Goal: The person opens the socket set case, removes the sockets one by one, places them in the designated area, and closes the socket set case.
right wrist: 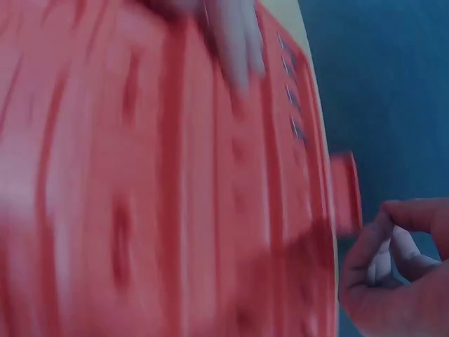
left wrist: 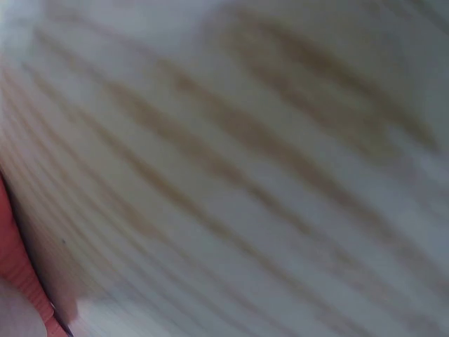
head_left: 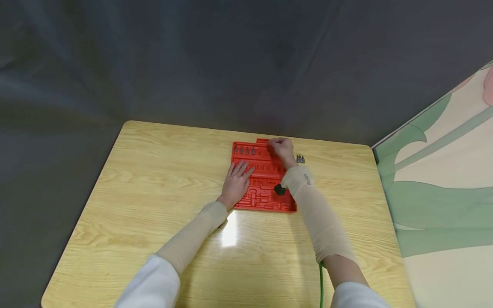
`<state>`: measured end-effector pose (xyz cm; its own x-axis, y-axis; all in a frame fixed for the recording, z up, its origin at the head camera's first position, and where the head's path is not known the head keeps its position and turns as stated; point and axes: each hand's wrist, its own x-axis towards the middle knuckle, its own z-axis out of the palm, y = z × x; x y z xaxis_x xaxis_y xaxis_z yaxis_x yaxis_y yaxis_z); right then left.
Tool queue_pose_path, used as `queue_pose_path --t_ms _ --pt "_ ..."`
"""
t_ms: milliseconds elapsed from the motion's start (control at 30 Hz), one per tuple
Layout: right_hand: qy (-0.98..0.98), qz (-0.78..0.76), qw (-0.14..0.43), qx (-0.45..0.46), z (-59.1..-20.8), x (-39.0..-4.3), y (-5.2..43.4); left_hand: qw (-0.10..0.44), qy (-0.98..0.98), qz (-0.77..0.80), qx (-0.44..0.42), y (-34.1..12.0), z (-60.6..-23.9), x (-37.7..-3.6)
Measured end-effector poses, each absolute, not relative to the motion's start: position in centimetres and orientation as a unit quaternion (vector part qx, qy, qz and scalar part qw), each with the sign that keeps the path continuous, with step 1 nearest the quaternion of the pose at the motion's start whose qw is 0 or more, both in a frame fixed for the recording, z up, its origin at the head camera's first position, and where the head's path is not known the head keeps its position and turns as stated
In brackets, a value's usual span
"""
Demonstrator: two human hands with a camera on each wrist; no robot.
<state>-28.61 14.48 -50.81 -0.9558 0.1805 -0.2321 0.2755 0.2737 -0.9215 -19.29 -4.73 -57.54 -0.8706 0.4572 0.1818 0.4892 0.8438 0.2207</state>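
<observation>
A red moulded plastic case [head_left: 265, 205] lies spread flat on the table. Several small dark metal bits [head_left: 247, 150] stand in a row in its far left slots, seen also as bits [right wrist: 292, 95] in the right wrist view. My left hand [head_left: 236, 187] rests on the case's left side, fingers straight and slightly spread. Over the far right edge of the case is my right hand [head_left: 283, 148]. In the right wrist view, this right hand [right wrist: 400, 256] has thumb and fingertip together beside the red tab [right wrist: 345, 193]. Nothing shows between those tips.
More dark bits [head_left: 300, 159] sit on the wooden table [head_left: 154, 184], just right of the case and partly behind the right wrist. A dark curtain [head_left: 231, 64] hangs along the far edge. A green cable [head_left: 321, 284] trails from the right sleeve.
</observation>
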Motion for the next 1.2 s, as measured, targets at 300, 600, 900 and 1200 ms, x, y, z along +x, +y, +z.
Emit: queue_pose_path --t_ms 300,600,900,1200 --pt "0.841 -0.526 0.058 0.110 -52.6 -28.5 10.4 0.091 -0.952 -0.137 -0.259 -4.3 -57.2 -19.2" --pt "0.862 -0.493 0.072 0.095 -52.6 -28.3 9.6 0.082 -0.954 -0.134 -0.255 -4.7 -57.5 -19.0" --pt "0.860 -0.498 0.059 0.089 -53.4 -28.2 8.7 0.092 -0.953 -0.139 -0.255 -5.3 -57.9 -18.9" --pt "0.846 -0.511 0.077 0.126 -53.8 -28.5 8.2 0.107 -0.949 -0.145 -0.260 -5.4 -58.6 -19.1"
